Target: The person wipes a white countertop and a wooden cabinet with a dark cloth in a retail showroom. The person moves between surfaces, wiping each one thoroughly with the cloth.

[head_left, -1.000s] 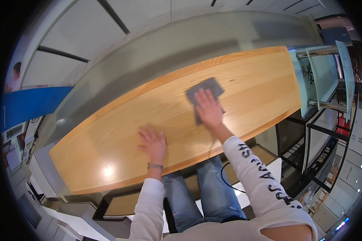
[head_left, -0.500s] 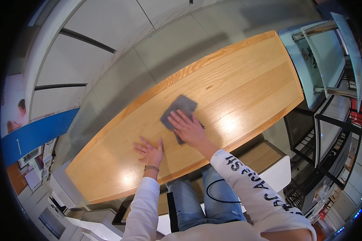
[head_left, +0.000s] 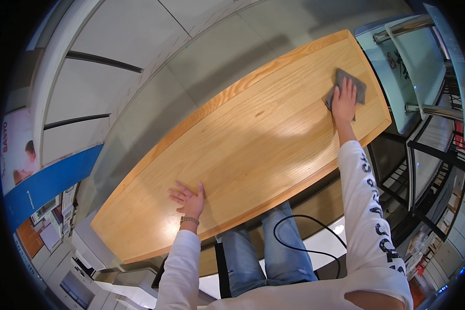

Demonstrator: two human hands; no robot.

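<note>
Gray flr (head_left: 232,46); wh. cab. fronts (head_left: 124,31) w/ 2 dk slots (head_left: 106,60), upper L; blue panel (head_left: 51,178) below; glass-shelf stand (head_left: 423,67) & blk-framed rack (head_left: 440,155) far R.

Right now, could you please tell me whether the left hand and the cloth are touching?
Apart: the head view shows a wide stretch of table between the left hand and the cloth, which is under the right hand.
</note>
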